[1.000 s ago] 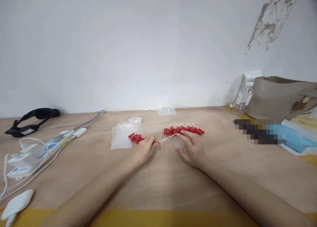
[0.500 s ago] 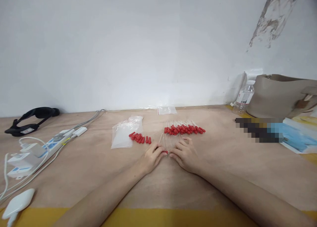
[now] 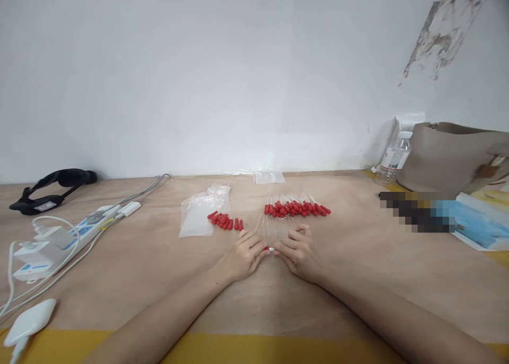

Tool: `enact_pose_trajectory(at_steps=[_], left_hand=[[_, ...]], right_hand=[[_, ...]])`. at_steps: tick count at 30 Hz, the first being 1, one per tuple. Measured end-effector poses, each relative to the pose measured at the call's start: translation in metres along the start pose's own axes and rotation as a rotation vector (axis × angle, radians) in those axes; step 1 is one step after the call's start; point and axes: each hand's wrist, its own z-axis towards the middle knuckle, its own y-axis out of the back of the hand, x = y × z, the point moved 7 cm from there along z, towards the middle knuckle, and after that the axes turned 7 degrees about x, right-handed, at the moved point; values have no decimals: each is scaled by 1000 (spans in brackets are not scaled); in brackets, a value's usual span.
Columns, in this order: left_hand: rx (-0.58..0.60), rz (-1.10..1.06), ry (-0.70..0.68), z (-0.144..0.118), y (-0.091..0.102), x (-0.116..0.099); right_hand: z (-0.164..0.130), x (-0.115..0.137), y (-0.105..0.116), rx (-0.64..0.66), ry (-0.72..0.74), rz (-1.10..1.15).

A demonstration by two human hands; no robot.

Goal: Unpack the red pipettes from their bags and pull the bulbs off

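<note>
My left hand [image 3: 247,254] is closed, pinching a red rubber bulb [image 3: 267,248]. My right hand [image 3: 299,251] is closed on the thin clear glass tube [image 3: 272,249] that meets this bulb, forming a dropper between my fingertips. Beyond my hands lies a row of loose clear tubes [image 3: 278,228]. Behind them rests a pile of droppers with red bulbs [image 3: 296,207], their tubes pointing toward the wall. Left of the tubes, several loose red bulbs [image 3: 225,221] lie partly on clear zip bags [image 3: 196,215].
Another small clear bag [image 3: 269,178] lies by the wall. At left are a power strip [image 3: 85,229] with cables, a white charger [image 3: 29,321] and a black strap-like object [image 3: 53,190]. A plastic bottle [image 3: 395,157], a grey bag [image 3: 445,157] and a blue packet [image 3: 473,221] are at right.
Both hands have drawn slightly toward me and lifted a little, with the bulb and tube held end to end between them. The view has shifted slightly.
</note>
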Motion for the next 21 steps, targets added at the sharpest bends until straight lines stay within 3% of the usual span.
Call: enact_pose_trajectory(at_steps=[4, 8, 12, 16, 21], left_hand=[[-1, -42, 156, -14, 5, 27], [-100, -147, 413, -35, 27, 79], [-205, -121, 701, -44, 50, 131], [-26, -76, 934, -47, 47, 173], [59, -123, 1002, -55, 34, 194]], right_hand=[[-11, -23, 9, -5, -19, -39], [-23, -77, 20, -50, -367, -61], [-29, -100, 6, 94, -571, -79], [-36, -106, -11, 251, -698, -34], [-37, -107, -18, 310, -775, 9]])
